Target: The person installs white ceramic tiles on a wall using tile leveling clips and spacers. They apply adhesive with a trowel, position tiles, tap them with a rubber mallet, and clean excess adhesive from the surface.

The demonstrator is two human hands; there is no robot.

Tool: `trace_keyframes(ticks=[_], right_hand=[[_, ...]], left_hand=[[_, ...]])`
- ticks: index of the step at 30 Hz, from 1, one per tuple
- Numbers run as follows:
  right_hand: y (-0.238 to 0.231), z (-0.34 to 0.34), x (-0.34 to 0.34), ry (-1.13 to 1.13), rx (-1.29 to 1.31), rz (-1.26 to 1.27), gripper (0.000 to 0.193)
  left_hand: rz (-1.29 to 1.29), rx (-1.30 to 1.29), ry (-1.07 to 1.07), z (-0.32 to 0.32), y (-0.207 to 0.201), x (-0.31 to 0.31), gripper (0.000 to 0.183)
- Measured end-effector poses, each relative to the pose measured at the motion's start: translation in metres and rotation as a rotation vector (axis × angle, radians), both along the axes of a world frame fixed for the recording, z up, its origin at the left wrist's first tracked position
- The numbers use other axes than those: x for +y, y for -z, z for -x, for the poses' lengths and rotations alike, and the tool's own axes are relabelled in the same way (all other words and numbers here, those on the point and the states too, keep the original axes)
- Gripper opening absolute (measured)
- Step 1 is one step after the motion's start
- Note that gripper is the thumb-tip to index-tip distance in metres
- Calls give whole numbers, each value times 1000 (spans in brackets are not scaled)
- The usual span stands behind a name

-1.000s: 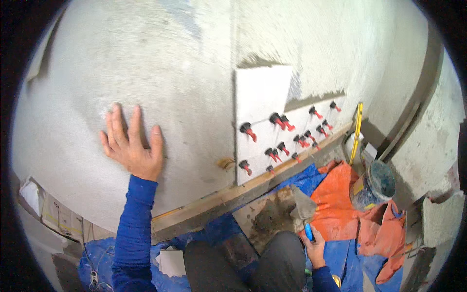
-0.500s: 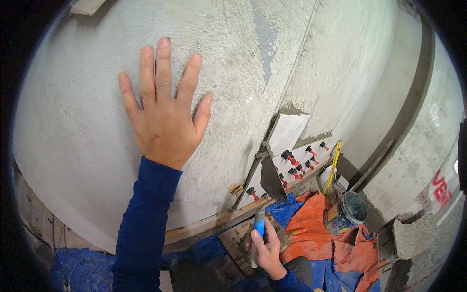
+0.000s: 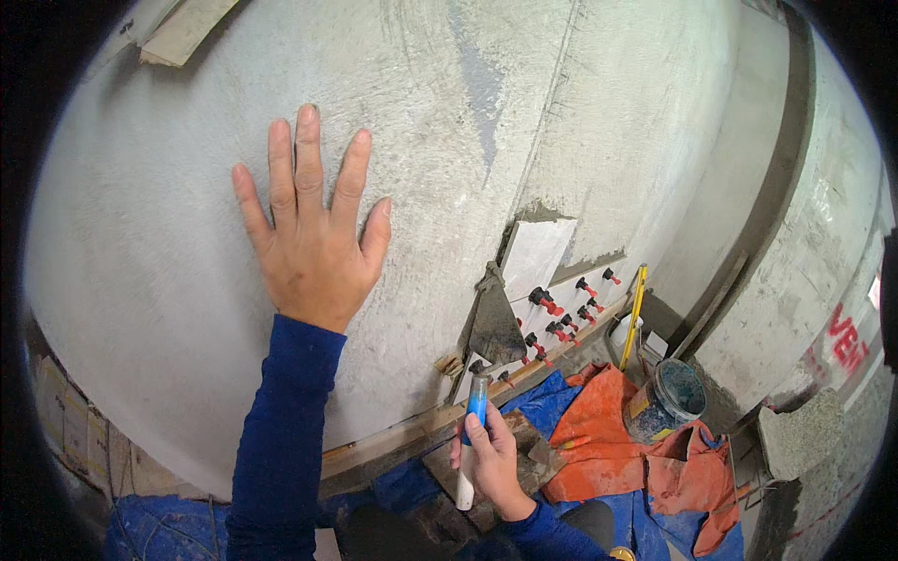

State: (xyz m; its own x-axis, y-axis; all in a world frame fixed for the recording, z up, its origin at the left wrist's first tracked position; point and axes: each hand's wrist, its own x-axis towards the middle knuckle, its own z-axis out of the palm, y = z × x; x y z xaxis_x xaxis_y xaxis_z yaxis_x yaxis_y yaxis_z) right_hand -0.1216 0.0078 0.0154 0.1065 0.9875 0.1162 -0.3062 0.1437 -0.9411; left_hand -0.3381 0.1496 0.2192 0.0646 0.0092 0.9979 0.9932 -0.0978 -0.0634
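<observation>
My left hand [image 3: 320, 257] lies flat against the rough grey plastered wall [image 3: 412, 234], fingers spread and holding nothing. Low in the view, my right hand [image 3: 493, 463] is closed round the blue and white handle of a trowel [image 3: 498, 327]. Its grey, mortar-smeared triangular blade overlaps the left edge of a white wall tile [image 3: 536, 254]; I cannot tell whether they touch. Lower white tiles carry several black and red levelling clips [image 3: 545, 300] and stand above a wooden batten [image 3: 383, 435]. Wet grey mortar [image 3: 545, 211] shows along the upper tile's top edge.
Right of the tiles, a yellow spirit level [image 3: 635, 313] leans beside a mortar-stained bucket [image 3: 680, 391]. Orange cloth [image 3: 589, 439] and blue sheeting [image 3: 159, 528] cover parts of the floor. A mortar-coated board [image 3: 800, 435] stands at the right; another board [image 3: 187, 33] juts in at upper left.
The trowel has shifted left and turned, so its blade shows broader. My left hand stays spread on the wall, sitting slightly lower in view. The whole view has tilted a little.
</observation>
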Motion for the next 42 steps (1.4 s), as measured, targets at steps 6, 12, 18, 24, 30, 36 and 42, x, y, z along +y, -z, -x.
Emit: trace_keyframes(ticks=[6, 12, 18, 24, 30, 36, 42], right_hand=[[2, 12, -14, 84, -114, 15, 45], [4, -1, -37, 59, -172, 23, 49], [26, -20, -10, 85, -364, -197, 45], [51, 2, 15, 360, -508, -275, 50], [47, 32, 38, 458, -516, -342, 50], [60, 38, 28, 417, -408, -203, 53], [58, 26, -3, 348, -412, -232, 54]], left_hand=[[-5, 7, -28, 0, 1, 0, 68], [6, 8, -61, -2, 1, -1, 66], [30, -7, -93, -7, 0, -3, 66], [12, 1, -128, -11, 0, -2, 65], [9, 15, -167, -12, 1, -1, 65], [9, 20, -195, -12, 2, -2, 66], [11, 15, -207, -11, 2, -1, 65]])
